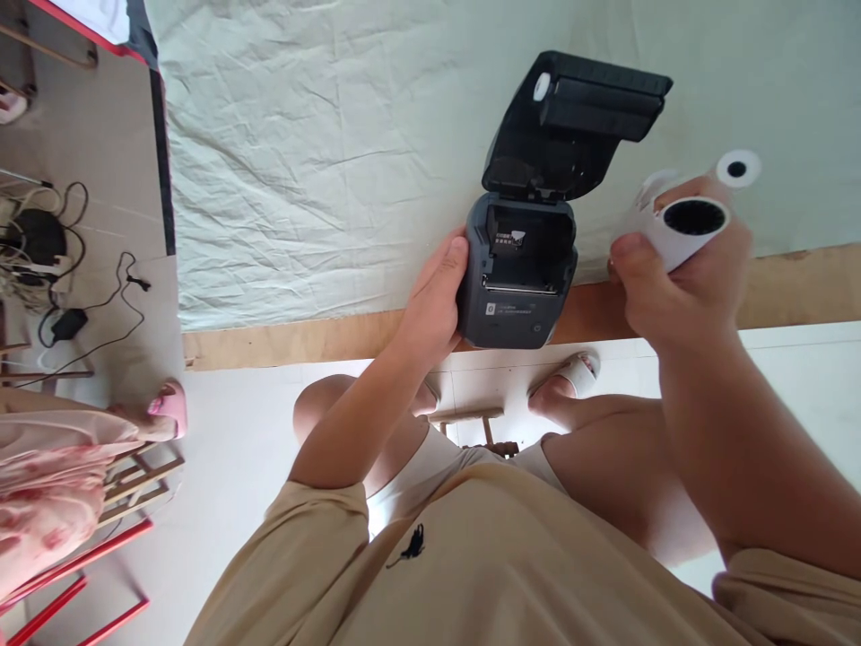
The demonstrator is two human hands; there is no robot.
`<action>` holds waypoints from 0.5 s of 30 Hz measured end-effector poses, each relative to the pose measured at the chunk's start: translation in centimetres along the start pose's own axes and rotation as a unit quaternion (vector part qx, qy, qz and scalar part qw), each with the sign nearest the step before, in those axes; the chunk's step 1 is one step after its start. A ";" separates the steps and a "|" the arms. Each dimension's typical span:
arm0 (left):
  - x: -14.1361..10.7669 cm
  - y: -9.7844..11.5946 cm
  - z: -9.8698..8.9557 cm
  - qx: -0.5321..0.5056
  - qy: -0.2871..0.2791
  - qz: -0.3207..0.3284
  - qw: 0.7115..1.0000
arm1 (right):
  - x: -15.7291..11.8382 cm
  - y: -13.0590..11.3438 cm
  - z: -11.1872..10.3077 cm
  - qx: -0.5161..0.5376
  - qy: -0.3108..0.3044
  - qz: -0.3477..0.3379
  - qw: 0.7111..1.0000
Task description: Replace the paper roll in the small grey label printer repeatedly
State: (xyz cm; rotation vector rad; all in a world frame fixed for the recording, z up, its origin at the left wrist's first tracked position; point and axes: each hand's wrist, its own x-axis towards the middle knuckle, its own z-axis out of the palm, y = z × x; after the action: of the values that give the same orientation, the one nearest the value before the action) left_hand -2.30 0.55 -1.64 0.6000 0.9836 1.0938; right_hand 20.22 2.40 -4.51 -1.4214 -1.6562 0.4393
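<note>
A dark grey portable label printer (517,314) is tilted up near the table's front edge, its black lid (571,135) swung back and its paper bay bare inside. My left hand (437,287) grips the printer's left side, thumb along the casing. To the right, my right hand (692,287) is closed round a white paper roll (682,247) with a wide dark core facing up. Just beyond those fingers is a smaller white roll (738,169) with a narrow dark core; whether the hand touches it, I cannot tell.
A pale green cloth (323,161) covers the table, with a wooden edge (289,341) along the front. On the floor at left lie tangled black cables and an adapter (69,324). Another person's pink slipper (171,408) shows beside a wooden stool (144,475).
</note>
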 end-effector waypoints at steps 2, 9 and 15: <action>0.1 0.0 0.0 0.005 -0.004 -0.003 1.000 | -0.1 -0.5 -0.5 -0.066 0.016 -0.033 0.997; 0.0 0.1 0.1 0.008 -0.012 -0.010 1.000 | -0.2 -0.4 -0.8 -0.139 -0.034 -0.065 0.988; 0.0 0.1 0.1 0.013 -0.007 -0.002 1.000 | 0.0 -0.4 -0.7 -0.161 -0.009 -0.127 0.979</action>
State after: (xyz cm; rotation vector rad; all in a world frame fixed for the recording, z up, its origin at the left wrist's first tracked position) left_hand -2.22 0.62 -1.52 0.6249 0.9881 1.0741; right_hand 20.53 2.15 -3.83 -1.4079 -1.9582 0.0369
